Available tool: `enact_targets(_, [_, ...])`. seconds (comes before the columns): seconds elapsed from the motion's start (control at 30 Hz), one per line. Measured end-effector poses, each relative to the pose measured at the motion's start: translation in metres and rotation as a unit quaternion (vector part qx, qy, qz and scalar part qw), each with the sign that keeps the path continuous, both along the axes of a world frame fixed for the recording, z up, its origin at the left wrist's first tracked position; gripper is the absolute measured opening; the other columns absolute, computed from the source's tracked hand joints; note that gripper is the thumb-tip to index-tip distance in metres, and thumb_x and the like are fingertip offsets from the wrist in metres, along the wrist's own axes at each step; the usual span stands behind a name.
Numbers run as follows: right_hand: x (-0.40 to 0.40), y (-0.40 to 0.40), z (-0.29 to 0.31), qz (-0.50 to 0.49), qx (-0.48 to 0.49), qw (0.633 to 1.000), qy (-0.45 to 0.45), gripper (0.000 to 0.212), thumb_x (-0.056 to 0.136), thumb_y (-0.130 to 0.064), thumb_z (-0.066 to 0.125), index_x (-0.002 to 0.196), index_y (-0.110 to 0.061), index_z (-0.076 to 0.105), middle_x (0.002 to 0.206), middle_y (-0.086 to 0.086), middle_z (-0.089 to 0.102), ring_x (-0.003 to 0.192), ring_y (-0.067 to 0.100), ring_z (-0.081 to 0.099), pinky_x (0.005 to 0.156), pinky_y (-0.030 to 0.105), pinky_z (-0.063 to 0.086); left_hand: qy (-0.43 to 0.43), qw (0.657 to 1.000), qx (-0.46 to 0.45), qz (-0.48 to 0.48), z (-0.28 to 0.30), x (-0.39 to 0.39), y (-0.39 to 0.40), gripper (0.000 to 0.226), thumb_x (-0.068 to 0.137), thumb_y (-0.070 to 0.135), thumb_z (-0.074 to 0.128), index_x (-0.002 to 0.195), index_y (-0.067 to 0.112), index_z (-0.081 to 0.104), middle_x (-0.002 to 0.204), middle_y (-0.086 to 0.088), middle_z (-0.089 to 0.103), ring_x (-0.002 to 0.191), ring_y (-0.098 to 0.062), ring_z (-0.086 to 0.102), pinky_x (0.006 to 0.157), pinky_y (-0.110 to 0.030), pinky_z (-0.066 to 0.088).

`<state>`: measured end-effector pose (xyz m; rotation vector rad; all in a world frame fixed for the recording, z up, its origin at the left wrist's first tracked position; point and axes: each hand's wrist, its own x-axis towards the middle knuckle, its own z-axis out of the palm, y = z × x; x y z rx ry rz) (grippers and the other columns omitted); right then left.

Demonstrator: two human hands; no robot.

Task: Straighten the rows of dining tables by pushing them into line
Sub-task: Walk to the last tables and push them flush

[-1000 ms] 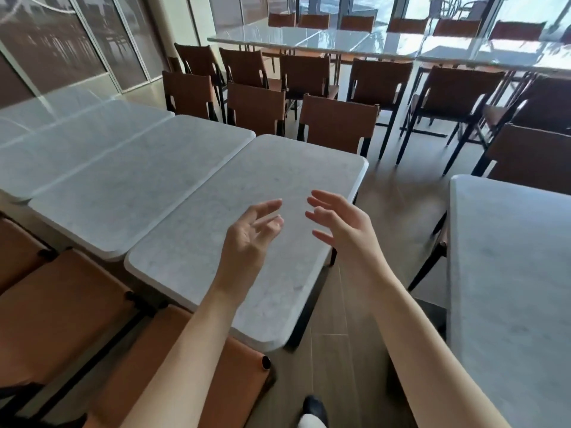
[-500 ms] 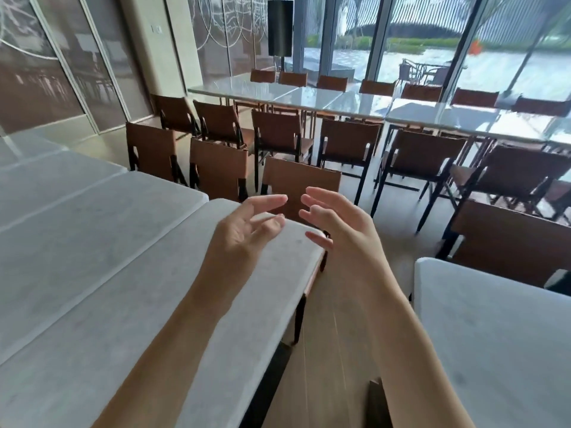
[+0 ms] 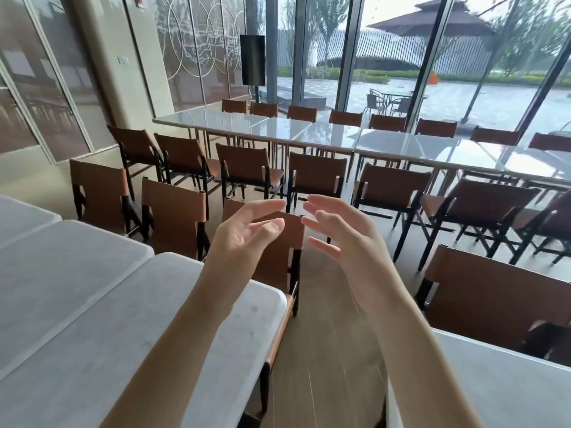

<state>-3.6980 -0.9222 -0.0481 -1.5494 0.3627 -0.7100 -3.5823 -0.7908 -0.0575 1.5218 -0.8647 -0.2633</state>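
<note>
Both the left hand (image 3: 244, 239) and right hand (image 3: 346, 239) are held empty, fingers (image 3: 265, 206) wide, above the marble table (image 3: 154, 319) at 7 o'clock, seemingly between pushes.

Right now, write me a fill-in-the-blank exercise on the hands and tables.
1. Both hands, left and right, hold ____.
2. The left forearm passes over a ____ table.
3. The chairs have ____ backs.
4. The far tables stand beside the ____.

Missing: nothing; white; brown; windows
</note>
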Motion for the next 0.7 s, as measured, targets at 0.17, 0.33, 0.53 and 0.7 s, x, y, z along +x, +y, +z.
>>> enact_targets(0.17, [0.003, -0.023, -0.002, 0.000, -0.005, 1.000, 0.014, 0.026, 0.102, -0.021, 0.056, 0.124, -0.024, 0.070, 0.122, -0.009, 0.072, 0.112, 0.006, 0.069, 0.097, 0.033, 0.056, 0.018, 1.000, -0.006, -0.014, -0.002, 0.012, -0.026, 0.031, 0.087, 0.042, 0.058, 0.116, 0.041, 0.069, 0.118, 0.025, 0.069, 0.117, -0.005, 0.065, 0.111, -0.045, 0.046])
enact_targets(0.33, [0.009, -0.046, -0.009, -0.017, 0.002, 0.999, 0.033, 0.025, 0.102, -0.020, 0.056, 0.120, -0.026, 0.072, 0.120, -0.010, 0.073, 0.112, 0.005, 0.069, 0.100, 0.038, 0.055, 0.019, 0.999, -0.005, -0.025, -0.006, 0.024, -0.050, 0.035, 0.086, 0.043, 0.056, 0.117, 0.035, 0.070, 0.119, 0.023, 0.069, 0.117, -0.008, 0.065, 0.109, -0.042, 0.049])
enact_targets(0.53, [0.035, -0.076, -0.025, -0.039, -0.002, 0.998, 0.052, 0.027, 0.101, -0.022, 0.057, 0.123, -0.032, 0.070, 0.122, -0.014, 0.071, 0.115, 0.003, 0.066, 0.102, 0.037, 0.054, 0.022, 0.999, 0.008, -0.027, -0.023, 0.057, -0.082, 0.031, 0.089, 0.043, 0.054, 0.116, 0.039, 0.069, 0.118, 0.022, 0.070, 0.117, -0.002, 0.064, 0.111, -0.040, 0.047])
enact_targets(0.7, [0.084, -0.113, -0.036, -0.031, -0.013, 0.998, 0.055, 0.029, 0.101, -0.021, 0.057, 0.126, -0.032, 0.069, 0.124, -0.017, 0.070, 0.118, 0.003, 0.064, 0.102, 0.036, 0.054, 0.032, 0.999, 0.009, -0.018, -0.035, 0.106, -0.121, 0.031, 0.089, 0.042, 0.054, 0.116, 0.038, 0.069, 0.117, 0.020, 0.071, 0.118, -0.002, 0.063, 0.112, -0.042, 0.045])
